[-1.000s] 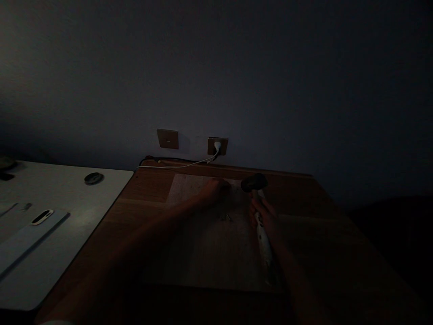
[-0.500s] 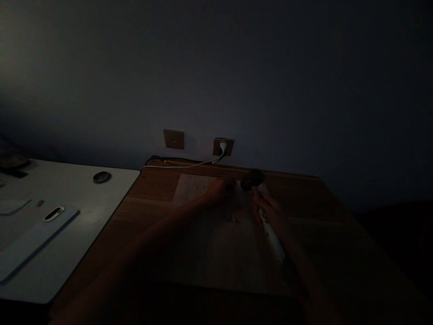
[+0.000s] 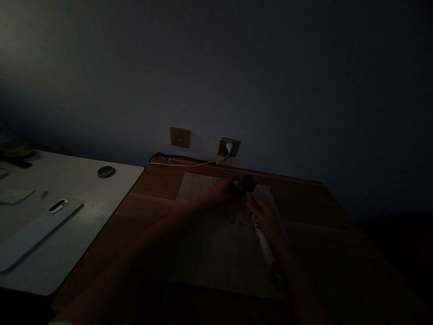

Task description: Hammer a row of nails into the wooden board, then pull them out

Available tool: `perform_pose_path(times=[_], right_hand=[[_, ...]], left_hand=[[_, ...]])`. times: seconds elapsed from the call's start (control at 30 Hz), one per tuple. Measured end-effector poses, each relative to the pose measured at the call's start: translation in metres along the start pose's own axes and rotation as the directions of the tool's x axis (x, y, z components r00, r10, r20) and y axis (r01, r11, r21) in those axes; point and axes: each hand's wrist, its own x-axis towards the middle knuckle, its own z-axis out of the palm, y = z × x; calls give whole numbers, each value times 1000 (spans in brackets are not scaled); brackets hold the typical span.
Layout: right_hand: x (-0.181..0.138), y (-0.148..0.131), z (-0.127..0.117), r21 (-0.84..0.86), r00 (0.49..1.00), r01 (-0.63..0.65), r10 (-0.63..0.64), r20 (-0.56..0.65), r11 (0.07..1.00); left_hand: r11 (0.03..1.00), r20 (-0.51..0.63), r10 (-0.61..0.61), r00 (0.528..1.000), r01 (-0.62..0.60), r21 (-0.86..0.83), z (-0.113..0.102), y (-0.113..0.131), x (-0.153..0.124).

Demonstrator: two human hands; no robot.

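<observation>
The scene is very dark. My right hand (image 3: pixel 262 216) is closed round the pale handle of a hammer (image 3: pixel 260 225) whose dark head (image 3: pixel 246 184) is down at the far part of a light wooden board (image 3: pixel 216 253). My left hand (image 3: pixel 223 189) rests on the board right beside the hammer head, fingers pinched together; what they hold is too small and dark to make out. A few small nails (image 3: pixel 235 220) lie on the board between my hands.
The board lies on a brown wooden table (image 3: pixel 145 198). A white table (image 3: pixel 67 212) at the left carries a phone (image 3: pixel 34 232), a round dark object (image 3: pixel 106 171) and other small items. A wall socket (image 3: pixel 229 146) with a white cable (image 3: pixel 189 164) sits behind.
The hammer head has come down from a raised position to the board beside my left hand. The view has shifted slightly.
</observation>
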Motion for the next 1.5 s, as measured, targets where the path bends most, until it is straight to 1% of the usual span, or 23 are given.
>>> perform_pose_path(times=[0.1,0.2,0.27,0.33,0.37,0.4,0.43,0.5,0.53,0.6,0.67,0.7,0.73,0.8,0.87,0.93,1.07,1.2,1.37,1.5], right_hand=[[0,1,-1,3,1000,1,-1,-13,1000],[0,1,-1,16,1000,5,-5,-18,1000],[0,1,-2,29,1000,6,-6,-15,1000],[-1,2,-2,44,1000,8,-8,-17,999],[-2,1,-3,53,1000,9,-8,-20,999],[-3,1,-3,61,1000,11,-9,-26,998],[-3,1,-2,69,999,13,-10,-30,998],[-4,0,-2,81,999,15,-12,-34,997],[-4,0,-1,86,999,14,-11,-34,996],[-4,1,0,92,999,10,-8,-32,996],[-4,3,1,99,1000,4,-1,-30,995],[-4,3,2,102,1000,1,2,-30,995],[-5,4,2,104,1000,-3,7,-30,995],[-5,4,2,104,999,-12,16,-41,994],[-6,4,1,101,998,-13,20,-61,995],[-6,2,0,93,997,-7,15,-80,996],[-7,-1,-1,72,995,5,2,-97,997],[-9,-4,1,59,995,20,-15,-95,998],[-10,-6,2,38,997,24,-21,-76,999],[-9,-5,1,27,997,37,-35,-62,999]], left_hand=[[1000,-5,17,1000,-17,-1,1,0,0],[999,27,-1,1000,2,-44,-1,3,0],[999,5,-25,1000,25,-42,-7,7,-1],[999,-11,-22,1000,22,32,-17,11,-2],[996,22,-8,1000,6,84,-24,13,-2],[990,93,11,996,-23,138,-31,16,-3],[980,189,29,982,-66,189,-38,18,-3],[949,371,56,927,-165,269,-49,21,-6],[931,434,63,899,-210,299,-53,23,-7],[898,502,70,862,-274,344,-55,28,-9],[877,532,67,844,-304,372,-55,33,-11],[869,531,56,846,-303,392,-54,35,-12],[862,512,44,858,-292,415,-54,37,-13],[857,420,15,908,-228,462,-54,38,-14],[866,300,-23,954,-131,483,-57,35,-15],[876,234,-47,971,-72,477,-59,30,-14],[900,182,-25,983,-57,433,-57,22,-12],[929,147,15,989,-68,363,-52,21,-10],[950,132,67,989,-104,296,-47,16,-10],[949,123,91,988,-124,291,-42,9,-10]])
